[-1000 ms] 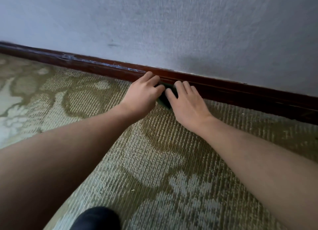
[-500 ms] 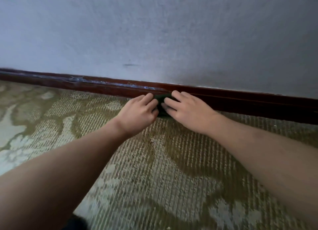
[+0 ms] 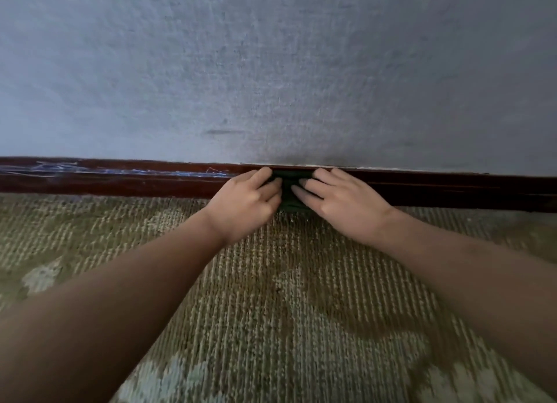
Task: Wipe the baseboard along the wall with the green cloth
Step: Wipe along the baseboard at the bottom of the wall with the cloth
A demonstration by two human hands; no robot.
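A dark green cloth (image 3: pixel 291 191) lies pressed flat against the dark red-brown baseboard (image 3: pixel 437 188), reaching from its top edge down to the carpet. My left hand (image 3: pixel 245 202) grips the cloth's left side with bent fingers. From the right, my right hand (image 3: pixel 340 203) presses on the cloth with fairly straight fingers. Most of the cloth is hidden under both hands. Blue-white scribble marks (image 3: pixel 126 170) run along the baseboard to the left of my hands.
A grey textured wall (image 3: pixel 286 71) with a short dark mark (image 3: pixel 226 131) rises above the baseboard. Olive and pale patterned carpet (image 3: pixel 286 297) covers the floor up to the baseboard. The baseboard runs on to both sides of the view.
Both hands have come closer together on the cloth and shifted it up onto the baseboard's face. My view has swung so the baseboard runs level, and the dark shape near the bottom edge is gone.
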